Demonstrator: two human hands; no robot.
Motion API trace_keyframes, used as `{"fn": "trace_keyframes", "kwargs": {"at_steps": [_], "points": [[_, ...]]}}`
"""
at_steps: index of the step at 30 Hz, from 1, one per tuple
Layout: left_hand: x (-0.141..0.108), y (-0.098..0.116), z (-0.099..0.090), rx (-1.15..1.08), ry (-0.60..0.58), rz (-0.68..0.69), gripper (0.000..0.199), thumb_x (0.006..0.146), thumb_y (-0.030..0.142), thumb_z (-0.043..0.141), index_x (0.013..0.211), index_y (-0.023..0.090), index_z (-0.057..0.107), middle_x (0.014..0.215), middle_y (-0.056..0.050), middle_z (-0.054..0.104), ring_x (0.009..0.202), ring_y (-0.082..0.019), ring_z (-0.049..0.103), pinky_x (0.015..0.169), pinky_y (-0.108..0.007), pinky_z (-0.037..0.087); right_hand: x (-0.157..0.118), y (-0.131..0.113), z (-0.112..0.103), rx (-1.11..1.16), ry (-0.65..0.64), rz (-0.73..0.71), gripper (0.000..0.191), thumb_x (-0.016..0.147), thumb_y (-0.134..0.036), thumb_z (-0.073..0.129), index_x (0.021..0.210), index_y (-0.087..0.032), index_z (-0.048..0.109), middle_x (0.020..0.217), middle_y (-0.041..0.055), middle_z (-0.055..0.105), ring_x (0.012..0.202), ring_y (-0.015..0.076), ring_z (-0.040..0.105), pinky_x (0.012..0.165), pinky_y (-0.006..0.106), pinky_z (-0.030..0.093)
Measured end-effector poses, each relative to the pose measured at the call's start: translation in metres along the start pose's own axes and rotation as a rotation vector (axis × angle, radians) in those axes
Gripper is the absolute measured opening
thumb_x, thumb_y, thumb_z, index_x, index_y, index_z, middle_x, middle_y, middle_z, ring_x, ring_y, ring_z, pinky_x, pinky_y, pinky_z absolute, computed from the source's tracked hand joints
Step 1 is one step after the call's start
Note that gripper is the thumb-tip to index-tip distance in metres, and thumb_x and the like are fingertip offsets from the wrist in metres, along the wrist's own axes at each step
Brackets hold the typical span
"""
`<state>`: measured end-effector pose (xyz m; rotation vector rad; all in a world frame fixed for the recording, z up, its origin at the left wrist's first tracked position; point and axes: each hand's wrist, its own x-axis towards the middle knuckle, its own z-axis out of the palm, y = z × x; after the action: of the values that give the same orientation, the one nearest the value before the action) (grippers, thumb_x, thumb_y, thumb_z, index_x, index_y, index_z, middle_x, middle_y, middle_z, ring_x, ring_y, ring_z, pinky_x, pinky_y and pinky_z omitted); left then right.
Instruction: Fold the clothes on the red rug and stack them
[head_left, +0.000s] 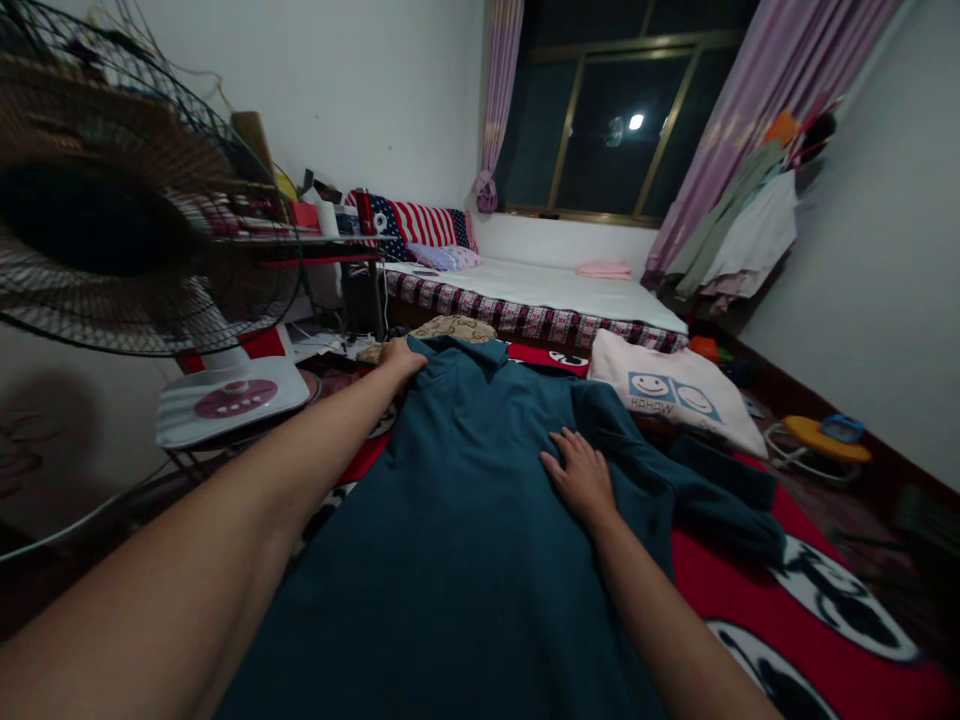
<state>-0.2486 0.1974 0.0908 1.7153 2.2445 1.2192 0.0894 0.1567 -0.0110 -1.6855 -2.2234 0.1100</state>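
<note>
A dark teal garment (480, 520) with a collar lies spread over a red blanket (720, 570) with black and white patterns. At the garment's far left, beside the collar, my left hand (403, 358) is closed on its edge. My right hand (583, 474) rests flat on the cloth, fingers apart, near the base of the sleeve that stretches out to the right. The other sleeve cannot be made out.
An electric fan (97, 215) stands close on the left. Behind the garment are a folded pink-white cloth (671, 390) with smiley prints and a patterned cushion (456, 328). A bed (525, 280) lies below the window; a yellow stool (817, 438) stands right.
</note>
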Motion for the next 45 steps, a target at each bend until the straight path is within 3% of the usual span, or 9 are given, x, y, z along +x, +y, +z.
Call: {"fn": "trace_keyframes", "kwargs": {"at_steps": [7, 10, 15, 18, 25, 30, 34, 39, 45], "points": [[-0.061, 0.097, 0.014, -0.038, -0.302, 0.488, 0.056, 0.072, 0.032, 0.076, 0.124, 0.022, 0.057, 0.126, -0.004, 0.058, 0.117, -0.022, 0.052, 0.103, -0.032, 0.04, 0.003, 0.01, 0.003, 0.149, 0.103, -0.04, 0.045, 0.088, -0.041, 0.049, 0.124, -0.017, 0.059, 0.14, 0.011, 0.05, 0.132, 0.0262, 0.042, 0.109, 0.047, 0.03], [-0.098, 0.102, 0.004, -0.063, -0.546, 0.815, 0.06, 0.079, 0.036, 0.068, 0.135, 0.025, 0.049, 0.135, -0.007, 0.051, 0.124, -0.023, 0.048, 0.106, -0.033, 0.036, 0.005, 0.016, 0.003, 0.312, 0.215, -0.069, 0.042, 0.085, -0.036, 0.048, 0.117, -0.013, 0.062, 0.128, 0.0143, 0.06, 0.119, 0.0242, 0.054, 0.104, 0.039, 0.039], [-0.147, 0.037, -0.051, 0.275, -0.449, 0.362, 0.072, 0.071, 0.05, 0.068, 0.134, 0.02, 0.049, 0.132, -0.012, 0.054, 0.12, -0.03, 0.052, 0.1, -0.038, 0.041, 0.0, 0.013, -0.004, 0.42, 0.376, -0.053, 0.041, 0.083, -0.031, 0.046, 0.117, -0.011, 0.058, 0.117, 0.0167, 0.061, 0.095, 0.0235, 0.062, 0.092, 0.038, 0.047], [-0.178, -0.003, -0.087, 0.38, -0.615, 0.094, 0.086, 0.065, 0.067, 0.064, 0.134, 0.019, 0.049, 0.124, -0.014, 0.061, 0.108, -0.032, 0.06, 0.088, -0.037, 0.047, -0.009, 0.001, -0.01, 0.348, 0.394, -0.118, 0.043, 0.084, -0.029, 0.045, 0.125, -0.014, 0.052, 0.131, 0.0152, 0.051, 0.088, 0.0202, 0.063, 0.086, 0.035, 0.049], [-0.245, -0.034, -0.145, 0.335, -0.885, -0.169, 0.07, 0.057, 0.057, 0.072, 0.116, 0.021, 0.064, 0.123, -0.011, 0.064, 0.112, -0.03, 0.059, 0.093, -0.034, 0.046, -0.004, -0.056, -0.021, -0.084, 0.058, -0.362, 0.064, 0.084, -0.023, 0.05, 0.145, -0.027, 0.032, 0.143, 0.0089, 0.042, 0.092, 0.0242, 0.064, 0.074, 0.033, 0.049], [-0.246, -0.009, -0.167, -0.06, -1.015, -0.235, 0.034, 0.066, 0.042, 0.066, 0.097, 0.027, 0.067, 0.101, 0.001, 0.072, 0.092, -0.023, 0.067, 0.078, -0.027, 0.052, 0.028, -0.081, -0.034, -0.218, -0.113, -0.323, 0.033, 0.081, -0.008, 0.048, 0.105, -0.019, 0.067, 0.106, 0.011, 0.066, 0.094, 0.024, 0.063, 0.079, 0.03, 0.046], [-0.235, 0.037, -0.171, -0.164, -0.925, -0.214, 0.031, 0.064, 0.041, 0.069, 0.092, 0.027, 0.068, 0.099, 0.003, 0.072, 0.092, -0.023, 0.066, 0.078, -0.027, 0.051, 0.063, -0.077, -0.061, -0.179, 0.024, -0.234, 0.029, 0.081, -0.008, 0.045, 0.1, -0.014, 0.066, 0.103, 0.0132, 0.067, 0.097, 0.0241, 0.061, 0.081, 0.03, 0.045], [-0.241, 0.088, -0.15, -0.133, -0.863, -0.03, 0.033, 0.069, 0.041, 0.068, 0.098, 0.027, 0.068, 0.088, 0.003, 0.071, 0.079, -0.019, 0.066, 0.065, -0.023, 0.049, 0.098, -0.055, -0.083, 0.047, 0.31, 0.018, 0.027, 0.077, -0.007, 0.046, 0.094, -0.012, 0.066, 0.097, 0.012, 0.069, 0.093, 0.0224, 0.061, 0.082, 0.03, 0.045], [-0.278, 0.117, -0.118, -0.057, -0.996, 0.233, 0.061, 0.069, 0.041, 0.072, 0.127, 0.032, 0.056, 0.104, -0.003, 0.067, 0.095, -0.023, 0.063, 0.075, -0.026, 0.049, 0.087, -0.029, -0.058, 0.182, 0.199, 0.24, 0.026, 0.074, -0.007, 0.049, 0.093, -0.011, 0.066, 0.098, 0.0143, 0.067, 0.096, 0.0247, 0.061, 0.087, 0.033, 0.045]]}}
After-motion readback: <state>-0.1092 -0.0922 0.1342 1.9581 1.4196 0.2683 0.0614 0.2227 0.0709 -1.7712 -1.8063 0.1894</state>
